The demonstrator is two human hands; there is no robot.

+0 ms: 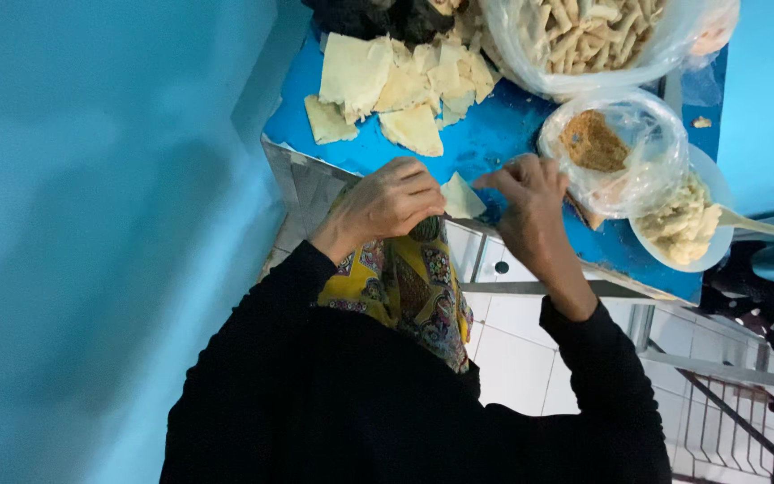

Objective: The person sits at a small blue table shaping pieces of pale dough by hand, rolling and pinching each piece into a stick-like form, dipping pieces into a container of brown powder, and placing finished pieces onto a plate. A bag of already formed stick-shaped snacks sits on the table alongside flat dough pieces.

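Both hands pinch one pale pastry triangle (461, 198) at the near edge of the blue table (494, 134), left hand (391, 202) clenched on its left corner, right hand (530, 193) gripping its right tip, apparently mid-fold, needing a steady roll next

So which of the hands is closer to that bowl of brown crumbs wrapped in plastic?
The right hand. It sits just beside the plastic-wrapped bowl of brown crumbs, almost touching its near edge. The left hand is farther off, on the other side of the small pastry sheet that both hands pinch.
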